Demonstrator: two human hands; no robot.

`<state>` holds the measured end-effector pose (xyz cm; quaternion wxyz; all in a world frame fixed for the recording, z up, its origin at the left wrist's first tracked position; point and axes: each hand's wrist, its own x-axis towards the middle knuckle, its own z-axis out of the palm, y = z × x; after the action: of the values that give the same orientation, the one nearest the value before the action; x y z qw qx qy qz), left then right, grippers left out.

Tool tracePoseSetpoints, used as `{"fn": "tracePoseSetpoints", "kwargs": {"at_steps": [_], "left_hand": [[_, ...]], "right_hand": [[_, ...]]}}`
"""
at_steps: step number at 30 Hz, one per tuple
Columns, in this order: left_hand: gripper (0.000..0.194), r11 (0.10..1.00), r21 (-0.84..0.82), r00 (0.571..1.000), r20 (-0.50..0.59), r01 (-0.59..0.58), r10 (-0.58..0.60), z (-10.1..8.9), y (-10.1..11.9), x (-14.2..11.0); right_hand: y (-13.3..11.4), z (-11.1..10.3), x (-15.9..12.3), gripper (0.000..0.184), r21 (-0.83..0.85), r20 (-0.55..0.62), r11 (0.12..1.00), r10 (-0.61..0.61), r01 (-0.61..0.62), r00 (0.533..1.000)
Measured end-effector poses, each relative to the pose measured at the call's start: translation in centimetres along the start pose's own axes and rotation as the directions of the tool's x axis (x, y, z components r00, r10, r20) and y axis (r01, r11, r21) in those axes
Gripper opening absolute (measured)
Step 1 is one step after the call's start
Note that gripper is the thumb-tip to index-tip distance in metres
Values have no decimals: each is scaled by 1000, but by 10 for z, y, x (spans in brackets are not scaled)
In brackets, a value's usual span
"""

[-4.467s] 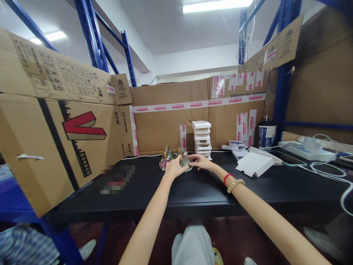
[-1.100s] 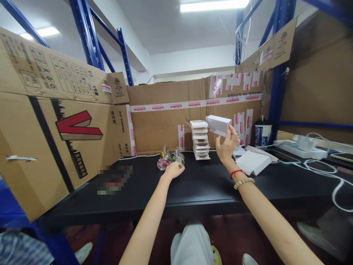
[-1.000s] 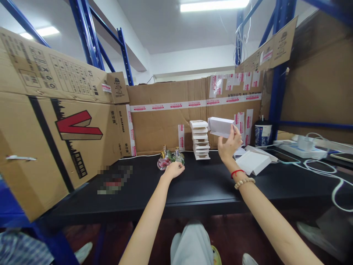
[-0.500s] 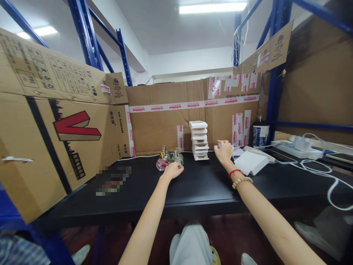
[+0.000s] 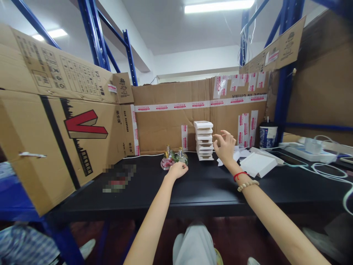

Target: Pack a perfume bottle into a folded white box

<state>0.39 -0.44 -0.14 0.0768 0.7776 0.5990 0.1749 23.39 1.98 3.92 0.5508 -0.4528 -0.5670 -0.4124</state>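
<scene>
My left hand rests low on the black table, fingers curled, right in front of a small cluster of glass perfume bottles. One bottle is pink with a gold neck; another is greenish, its base partly hidden by that hand. What the curled fingers hold, if anything, is hidden. Raised just right of a tall stack of white box trays, my right hand has its fingers apart and nothing visible in them. Its fingertips come close to the stack's edge; I cannot tell whether they touch.
Behind the right wrist lie white paper pieces and an unfolded white box. A patterned cup, a power strip and loose white cables occupy the right side. Cardboard walls enclose the table.
My right hand has moved left from the white papers to beside the stack, its fingers spreading. My left hand stays by the bottles. The view has shifted slightly.
</scene>
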Motion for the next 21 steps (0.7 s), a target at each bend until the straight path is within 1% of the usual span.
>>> {"fn": "tracePoseSetpoints", "kwargs": {"at_steps": [4, 6, 9, 13, 16, 17, 19, 21], "left_hand": [[25, 1000, 0, 1000, 0, 9, -9, 0, 1, 0], [25, 1000, 1, 1000, 1, 12, -12, -1, 2, 0], [26, 1000, 7, 1000, 1, 12, -12, -1, 3, 0], [26, 1000, 11, 1000, 9, 7, -7, -2, 3, -1], [24, 1000, 3, 1000, 10, -4, 4, -2, 4, -3], [24, 1000, -6, 1000, 10, -13, 13, -3, 5, -3], [25, 998, -38, 999, 7, -42, 42, -4, 7, -5], [28, 994, -82, 997, -21, -77, 76, -6, 9, -7]], "right_hand": [[-7, 3, 7, 25, -87, 18, 981, -170, 171, 985], [-12, 7, 9, 26, -104, 35, 971, -213, 216, 976], [-19, 13, 13, 27, -111, 76, 965, -230, 237, 970], [-22, 18, 24, 36, -119, 164, 966, -208, 229, 964], [-21, 20, 35, 36, -132, 244, 950, -244, 282, 939], [-20, 20, 38, 38, -134, 251, 943, -264, 303, 931], [-21, 19, 42, 44, -126, 215, 940, -285, 316, 934], [-25, 16, 43, 44, -88, 122, 953, -278, 289, 953]]}}
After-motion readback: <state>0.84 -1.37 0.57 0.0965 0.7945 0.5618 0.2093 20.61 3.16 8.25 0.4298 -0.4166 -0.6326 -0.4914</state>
